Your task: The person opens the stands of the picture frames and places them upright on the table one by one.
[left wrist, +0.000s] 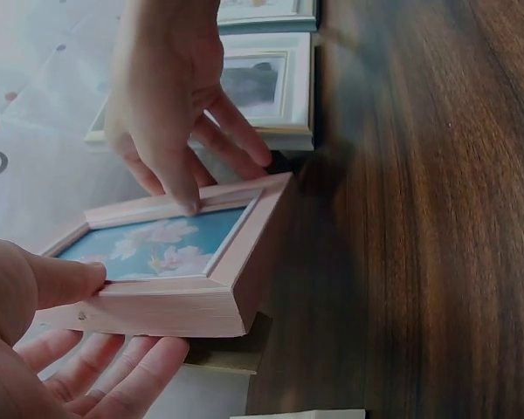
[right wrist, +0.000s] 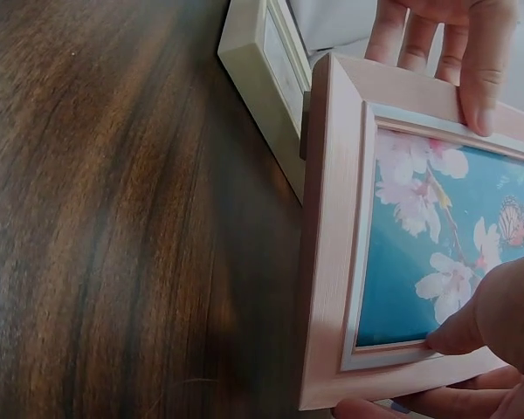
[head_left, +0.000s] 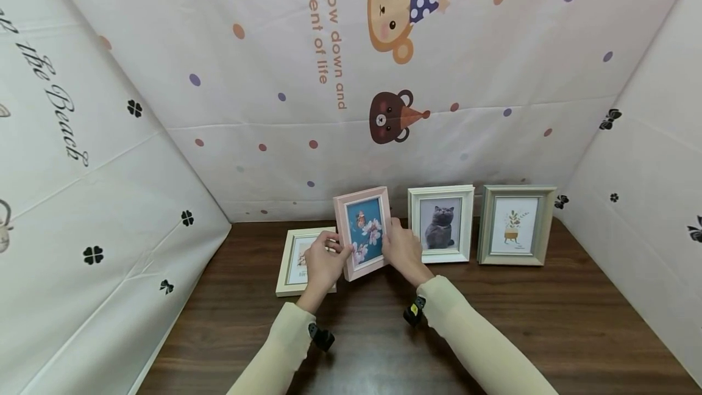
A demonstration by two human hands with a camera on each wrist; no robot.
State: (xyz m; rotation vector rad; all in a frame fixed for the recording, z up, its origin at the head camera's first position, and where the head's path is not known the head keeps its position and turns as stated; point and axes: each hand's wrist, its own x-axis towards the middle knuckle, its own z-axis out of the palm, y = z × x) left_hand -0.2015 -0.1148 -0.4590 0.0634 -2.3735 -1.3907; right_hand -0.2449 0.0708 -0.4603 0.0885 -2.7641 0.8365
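Observation:
Both hands hold a pink picture frame point(head_left: 352, 230) with a blue print of pale blossoms and a butterfly. In the head view it leans slightly to the left. My left hand point(head_left: 325, 263) grips its left side, thumb on the front and fingers behind. My right hand point(head_left: 403, 250) grips the opposite side, its thumb point(right wrist: 461, 332) over the inner border. In the left wrist view, part of a dark support point(left wrist: 231, 349) shows behind the frame. A cream picture frame point(head_left: 290, 267) lies beside my left hand, partly covered by it.
To the right stand a white picture frame point(head_left: 414, 224) with a grey cat photo and a grey-green picture frame point(head_left: 488, 224) with a plant print. All are on a dark wood table point(head_left: 373, 334). Patterned white cloth point(head_left: 263, 108) walls the back and sides.

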